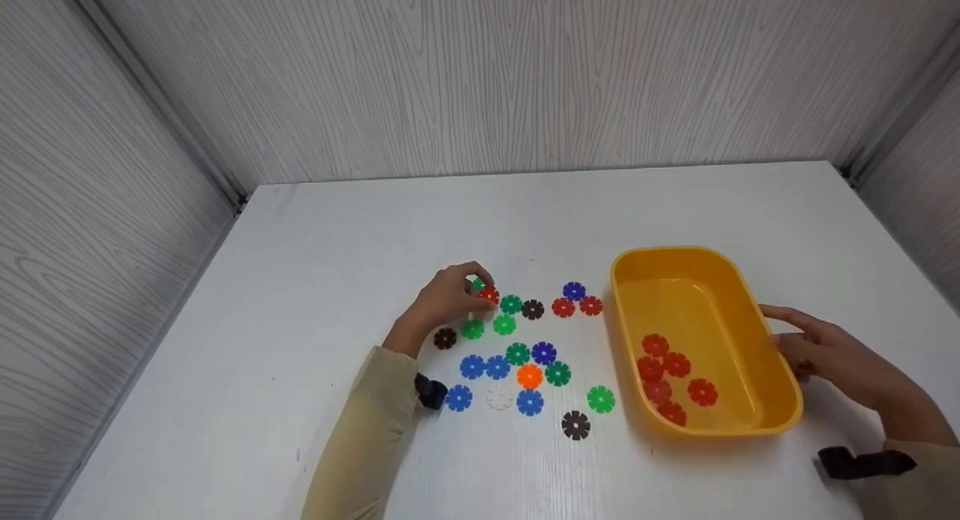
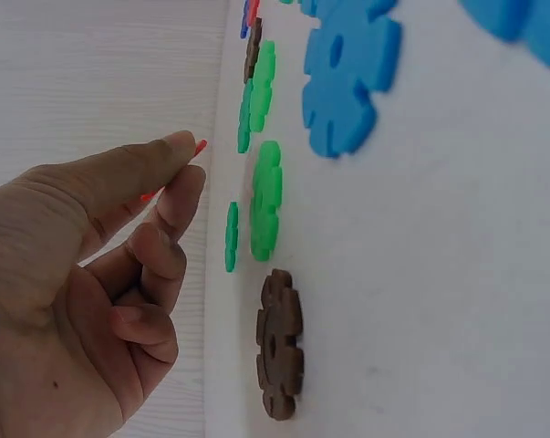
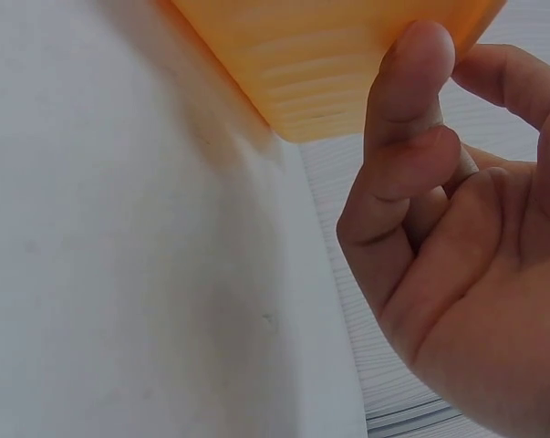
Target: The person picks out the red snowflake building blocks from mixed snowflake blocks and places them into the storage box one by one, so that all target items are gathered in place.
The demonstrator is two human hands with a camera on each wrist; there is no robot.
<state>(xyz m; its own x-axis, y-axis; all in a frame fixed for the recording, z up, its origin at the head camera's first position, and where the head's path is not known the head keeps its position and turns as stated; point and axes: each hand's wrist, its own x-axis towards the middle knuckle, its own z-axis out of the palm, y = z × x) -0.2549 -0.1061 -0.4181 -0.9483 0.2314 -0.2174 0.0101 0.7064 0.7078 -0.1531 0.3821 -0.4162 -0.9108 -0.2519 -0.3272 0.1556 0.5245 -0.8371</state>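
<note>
In the head view my left hand (image 1: pixel 448 299) pinches a red notched plastic disc (image 1: pixel 490 295) between thumb and fingertips. It hovers at the far-left end of a scatter of such discs; the left wrist view shows the disc's thin edge between the fingers. A dark green disc (image 2: pixel 231 237) and a light green disc (image 2: pixel 266 201) lie close by, with a brown disc (image 2: pixel 280 345) nearer the wrist. On the other side, my right hand (image 1: pixel 832 355) holds the yellow tray (image 1: pixel 701 251) at its right side, thumb at the rim and a fingertip against the outer wall.
Several red discs (image 1: pixel 677 365) lie inside the tray. Left of it, discs in blue, green, black, white and orange (image 1: pixel 529 376) spread over the white table (image 1: pixel 360 227). Two red discs (image 1: pixel 591 305) sit near the tray's left wall. Wood-grain panels (image 1: pixel 487 77) enclose the table.
</note>
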